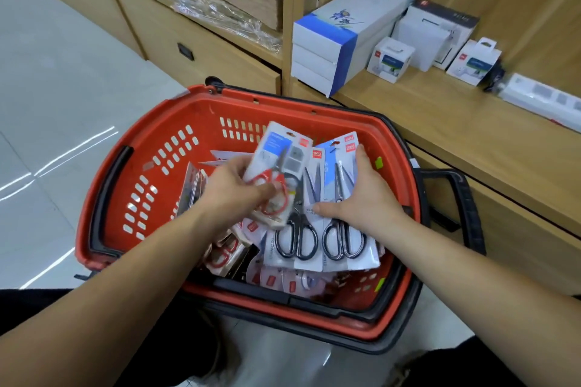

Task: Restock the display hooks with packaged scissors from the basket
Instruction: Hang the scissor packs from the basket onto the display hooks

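Over the red basket (pixel 103 185) on the floor, the left hand (pixel 234 188) closes its fingers on a red-handled scissors pack (pixel 276 148), apparently sorting by type. The right hand (pixel 367 198) grips two black-handled packs (pixel 301 239), thumb in front and hang-holes at the far end, likely to keep them stacked for hanging.

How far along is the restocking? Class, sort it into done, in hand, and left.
Done: nothing visible; no display hooks are in view. In hand: the left hand grips a red-handled scissors pack, the right hand holds two black-handled scissors packs, over the red plastic basket. Left: hanging these and the packs below.
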Demonstrator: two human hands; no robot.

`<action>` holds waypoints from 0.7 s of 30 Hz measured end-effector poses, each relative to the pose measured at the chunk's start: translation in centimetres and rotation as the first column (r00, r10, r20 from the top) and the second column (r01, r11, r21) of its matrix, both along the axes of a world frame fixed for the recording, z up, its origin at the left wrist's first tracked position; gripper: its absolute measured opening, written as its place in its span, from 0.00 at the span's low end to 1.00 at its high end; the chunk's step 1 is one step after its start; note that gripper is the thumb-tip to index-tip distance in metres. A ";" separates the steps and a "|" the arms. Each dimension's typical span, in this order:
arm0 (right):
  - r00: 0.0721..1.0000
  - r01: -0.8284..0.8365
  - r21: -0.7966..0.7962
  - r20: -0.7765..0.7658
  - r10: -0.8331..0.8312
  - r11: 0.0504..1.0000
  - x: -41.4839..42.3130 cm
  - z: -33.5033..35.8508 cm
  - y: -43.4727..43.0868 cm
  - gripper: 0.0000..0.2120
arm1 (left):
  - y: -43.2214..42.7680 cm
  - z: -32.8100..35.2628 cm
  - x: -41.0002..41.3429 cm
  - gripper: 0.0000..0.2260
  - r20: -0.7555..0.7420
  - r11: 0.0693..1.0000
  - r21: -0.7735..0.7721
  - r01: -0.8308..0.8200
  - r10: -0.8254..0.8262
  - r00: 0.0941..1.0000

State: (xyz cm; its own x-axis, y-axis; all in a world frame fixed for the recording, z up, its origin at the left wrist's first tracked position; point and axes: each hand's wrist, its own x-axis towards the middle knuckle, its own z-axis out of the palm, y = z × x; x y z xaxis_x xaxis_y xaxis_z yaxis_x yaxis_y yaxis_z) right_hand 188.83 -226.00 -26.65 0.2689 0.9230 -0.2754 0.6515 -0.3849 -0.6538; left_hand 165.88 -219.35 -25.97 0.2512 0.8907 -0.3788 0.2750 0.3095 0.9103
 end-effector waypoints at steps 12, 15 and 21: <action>0.996 0.051 0.063 -0.077 -0.046 0.997 0.2 -1.3 0.4 0.70 | 0.7 -1.2 -2.4 0.20 -0.689 0.878 0.388 0.280 0.074 0.721; 0.986 0.076 0.084 -0.152 -0.063 0.994 0.0 -1.5 0.3 0.65 | -0.9 -0.3 0.4 0.18 -0.322 0.968 0.101 0.231 -0.188 0.928; 0.945 0.107 0.131 -0.320 -0.060 0.986 0.2 0.2 -0.1 0.49 | -1.0 -1.4 3.1 0.07 -0.054 0.995 -0.098 0.021 -0.026 0.998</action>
State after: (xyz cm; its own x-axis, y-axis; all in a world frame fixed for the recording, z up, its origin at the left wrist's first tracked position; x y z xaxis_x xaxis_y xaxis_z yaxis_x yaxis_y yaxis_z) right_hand 189.00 -226.08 -26.49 0.2681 0.9371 -0.2235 0.3735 -0.3150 -0.8725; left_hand 168.99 -220.31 -27.42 0.2477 0.8431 -0.4773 0.3325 0.3888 0.8593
